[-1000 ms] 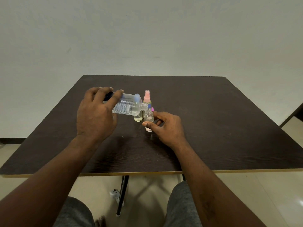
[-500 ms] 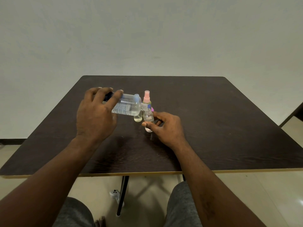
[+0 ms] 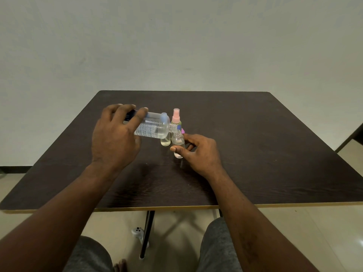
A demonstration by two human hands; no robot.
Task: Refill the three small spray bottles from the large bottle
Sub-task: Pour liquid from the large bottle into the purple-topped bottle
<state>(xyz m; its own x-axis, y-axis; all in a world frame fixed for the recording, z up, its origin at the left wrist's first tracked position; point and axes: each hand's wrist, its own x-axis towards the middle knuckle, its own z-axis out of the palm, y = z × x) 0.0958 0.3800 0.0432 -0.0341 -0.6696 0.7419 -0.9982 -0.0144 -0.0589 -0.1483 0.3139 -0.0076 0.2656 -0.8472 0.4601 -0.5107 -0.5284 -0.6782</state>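
Since the small bottle looks light and tippy, right hand pinches it low while left hand curls its fingers round the heavier, slick big bottle, tipped at its mouth.

The dark brown tabletop has three small bottles standing close together near its middle: a pink-top bottle, a yellowish bottle and an open clear bottle. A little purple thing lies beside them.

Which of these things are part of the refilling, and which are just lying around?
In use: large clear labelled bottle in the left hand; small open clear bottle in the right hand; small bottle of yellowish liquid; pink-topped spray bottle.
Lying about: white controller on the floor.
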